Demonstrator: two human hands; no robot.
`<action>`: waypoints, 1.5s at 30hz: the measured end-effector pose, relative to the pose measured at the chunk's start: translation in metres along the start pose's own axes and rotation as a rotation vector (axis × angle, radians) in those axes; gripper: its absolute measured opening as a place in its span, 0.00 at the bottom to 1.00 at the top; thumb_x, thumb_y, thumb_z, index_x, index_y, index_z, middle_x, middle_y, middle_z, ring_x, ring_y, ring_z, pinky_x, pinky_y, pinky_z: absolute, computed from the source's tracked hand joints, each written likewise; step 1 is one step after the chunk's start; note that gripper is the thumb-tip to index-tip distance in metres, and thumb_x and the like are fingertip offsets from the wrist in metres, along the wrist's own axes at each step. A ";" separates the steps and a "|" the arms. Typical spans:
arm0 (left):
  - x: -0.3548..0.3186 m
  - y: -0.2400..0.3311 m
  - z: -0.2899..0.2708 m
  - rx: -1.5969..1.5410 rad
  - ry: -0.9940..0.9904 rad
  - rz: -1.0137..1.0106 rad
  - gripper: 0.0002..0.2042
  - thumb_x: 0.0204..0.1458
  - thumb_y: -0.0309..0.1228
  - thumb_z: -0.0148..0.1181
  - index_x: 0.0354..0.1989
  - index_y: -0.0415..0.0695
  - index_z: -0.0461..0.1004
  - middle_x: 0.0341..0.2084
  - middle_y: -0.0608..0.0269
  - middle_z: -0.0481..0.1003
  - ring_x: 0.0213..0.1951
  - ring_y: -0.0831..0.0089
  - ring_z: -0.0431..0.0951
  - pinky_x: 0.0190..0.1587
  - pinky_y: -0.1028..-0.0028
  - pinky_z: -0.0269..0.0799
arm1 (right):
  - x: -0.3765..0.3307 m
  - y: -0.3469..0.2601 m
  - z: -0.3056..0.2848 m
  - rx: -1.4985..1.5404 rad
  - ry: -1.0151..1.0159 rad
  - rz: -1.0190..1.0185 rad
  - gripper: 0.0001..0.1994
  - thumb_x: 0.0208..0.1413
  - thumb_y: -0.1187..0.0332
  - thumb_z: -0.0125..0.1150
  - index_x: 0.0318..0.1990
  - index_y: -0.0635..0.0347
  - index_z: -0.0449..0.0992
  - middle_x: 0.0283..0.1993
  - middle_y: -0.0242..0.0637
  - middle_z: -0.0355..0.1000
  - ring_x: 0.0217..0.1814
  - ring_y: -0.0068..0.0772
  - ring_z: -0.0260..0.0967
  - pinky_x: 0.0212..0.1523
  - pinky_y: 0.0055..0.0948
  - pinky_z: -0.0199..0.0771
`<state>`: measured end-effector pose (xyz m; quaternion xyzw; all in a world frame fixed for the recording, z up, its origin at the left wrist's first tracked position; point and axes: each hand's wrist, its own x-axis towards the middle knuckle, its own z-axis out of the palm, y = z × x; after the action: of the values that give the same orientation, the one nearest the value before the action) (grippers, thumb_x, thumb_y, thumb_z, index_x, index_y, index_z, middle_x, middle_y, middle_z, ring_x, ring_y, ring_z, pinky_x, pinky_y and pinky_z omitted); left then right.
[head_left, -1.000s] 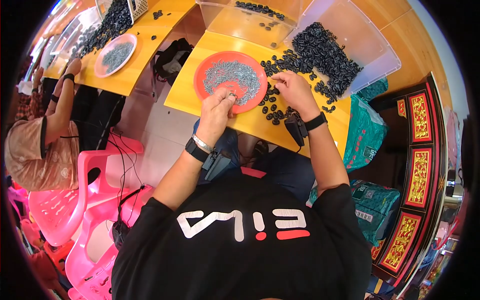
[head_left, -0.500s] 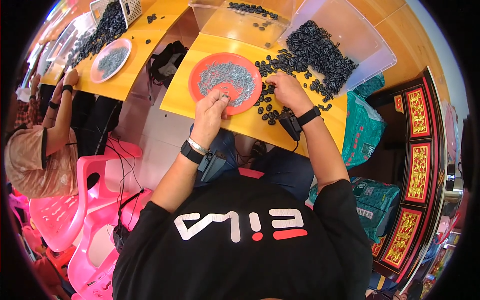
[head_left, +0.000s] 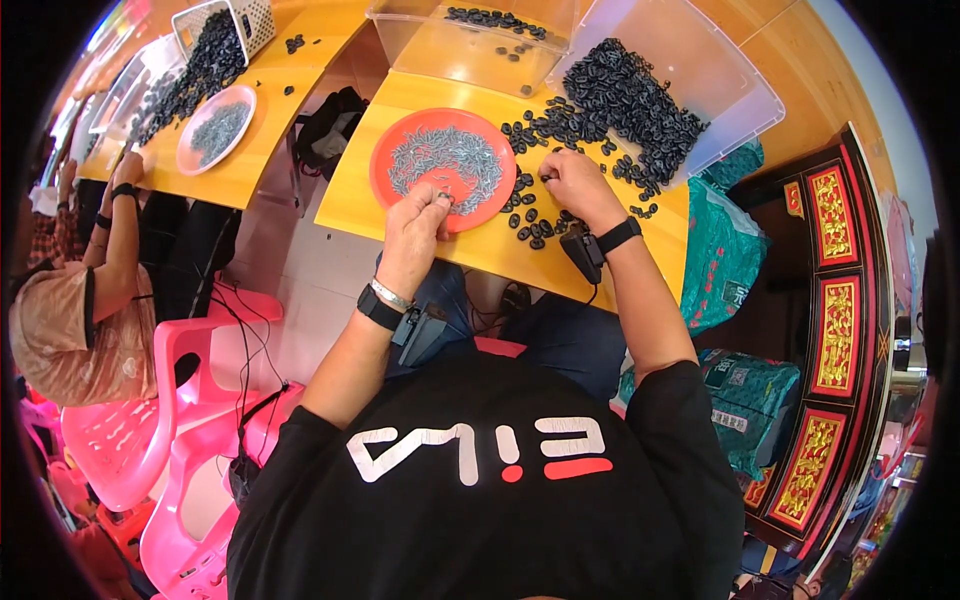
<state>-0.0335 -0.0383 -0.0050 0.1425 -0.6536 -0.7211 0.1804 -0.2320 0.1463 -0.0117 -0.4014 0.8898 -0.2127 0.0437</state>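
Black oval pieces: many; main heap beyond the right hand and to its right, at the mouth of a clear tub; stragglers left of that hand, between it and the plate.
Nearer hand, black pieces: the right – stragglers lie just beside its fingertips, toward the left hand.
Long axis, black pieces: no shared direction; they lie at mixed angles, and single ovals in the heap are too small to follow.
Silver metal pieces: slim, straight; spread in a red plate, beyond the left hand's fingertips and to either side of them.
Nearer hand, silver pieces: the left, its fingertips over the plate's near part.
Pointing, silver pieces: crossed every way; which end is which cannot be told.
Left hand, state: thumb and fingers closed in a pinch, apparently on a small dark piece – its axis hidden by the fingers.
Right hand, state: fingers curled, fingertips toward the left hand; whether anything is held cannot be told.
Yellow table: beneath plate and black pieces.
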 end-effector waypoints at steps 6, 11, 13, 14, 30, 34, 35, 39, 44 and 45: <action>-0.001 0.001 0.002 0.006 0.015 -0.004 0.09 0.52 0.25 0.48 0.20 0.40 0.63 0.14 0.68 0.63 0.19 0.81 0.63 0.23 0.78 0.60 | -0.016 -0.029 -0.018 0.649 -0.070 0.184 0.07 0.46 0.77 0.61 0.35 0.64 0.74 0.29 0.28 0.70 0.30 0.18 0.68 0.32 0.21 0.69; -0.004 0.005 0.006 0.018 0.008 0.001 0.09 0.53 0.25 0.48 0.20 0.40 0.63 0.15 0.69 0.63 0.20 0.81 0.63 0.23 0.78 0.60 | -0.022 -0.052 -0.018 1.199 -0.084 0.082 0.10 0.51 0.76 0.60 0.42 0.63 0.74 0.33 0.27 0.72 0.34 0.17 0.69 0.37 0.18 0.71; -0.005 0.005 0.007 0.023 -0.008 0.013 0.09 0.53 0.25 0.48 0.20 0.40 0.62 0.15 0.69 0.63 0.20 0.81 0.62 0.24 0.79 0.61 | -0.025 -0.062 -0.020 1.222 -0.090 0.077 0.11 0.51 0.76 0.59 0.43 0.63 0.74 0.34 0.28 0.72 0.34 0.17 0.70 0.38 0.18 0.71; -0.006 0.005 0.008 0.026 -0.008 0.013 0.09 0.53 0.25 0.48 0.20 0.40 0.62 0.15 0.69 0.63 0.20 0.81 0.62 0.24 0.79 0.61 | -0.026 -0.066 -0.021 1.243 -0.098 0.072 0.12 0.52 0.76 0.59 0.45 0.63 0.73 0.34 0.29 0.72 0.34 0.18 0.70 0.38 0.18 0.71; -0.008 0.004 0.011 0.076 0.005 0.029 0.08 0.51 0.26 0.50 0.22 0.38 0.66 0.14 0.66 0.66 0.19 0.80 0.65 0.22 0.77 0.61 | -0.027 -0.099 0.009 1.591 -0.100 0.306 0.08 0.54 0.74 0.56 0.41 0.67 0.73 0.36 0.39 0.74 0.31 0.25 0.74 0.33 0.22 0.76; -0.009 0.008 0.012 0.092 0.007 0.002 0.08 0.51 0.26 0.50 0.22 0.38 0.66 0.14 0.65 0.67 0.19 0.80 0.66 0.22 0.78 0.62 | -0.030 -0.109 0.012 1.558 -0.006 0.306 0.09 0.54 0.74 0.56 0.42 0.68 0.73 0.36 0.40 0.75 0.32 0.25 0.74 0.33 0.21 0.76; -0.009 0.008 0.012 0.093 0.008 0.000 0.08 0.51 0.26 0.50 0.22 0.38 0.66 0.14 0.65 0.67 0.19 0.80 0.66 0.22 0.78 0.62 | -0.031 -0.111 0.012 1.543 0.006 0.295 0.10 0.54 0.75 0.56 0.42 0.68 0.73 0.36 0.40 0.75 0.32 0.25 0.74 0.33 0.20 0.76; -0.007 0.002 0.010 0.084 0.016 0.004 0.07 0.51 0.26 0.50 0.22 0.38 0.66 0.14 0.65 0.67 0.19 0.81 0.66 0.22 0.78 0.61 | -0.034 -0.117 0.010 1.487 0.030 0.302 0.09 0.54 0.75 0.56 0.42 0.69 0.73 0.36 0.39 0.75 0.31 0.24 0.74 0.32 0.20 0.76; -0.007 0.002 0.011 0.118 0.014 -0.013 0.07 0.51 0.26 0.50 0.22 0.38 0.66 0.14 0.66 0.66 0.18 0.81 0.66 0.21 0.78 0.61 | -0.034 -0.117 0.012 1.377 0.061 0.265 0.09 0.54 0.72 0.58 0.42 0.66 0.75 0.36 0.37 0.76 0.32 0.23 0.74 0.34 0.18 0.74; -0.007 0.001 0.011 0.117 0.011 -0.012 0.07 0.51 0.26 0.50 0.22 0.38 0.66 0.13 0.66 0.66 0.18 0.81 0.65 0.21 0.77 0.61 | -0.034 -0.117 0.013 1.378 0.061 0.265 0.09 0.54 0.72 0.58 0.42 0.66 0.75 0.36 0.37 0.76 0.32 0.23 0.74 0.34 0.18 0.74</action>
<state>-0.0320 -0.0253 -0.0030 0.1608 -0.6927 -0.6819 0.1709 -0.1245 0.0985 0.0220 -0.1641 0.5946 -0.7322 0.2888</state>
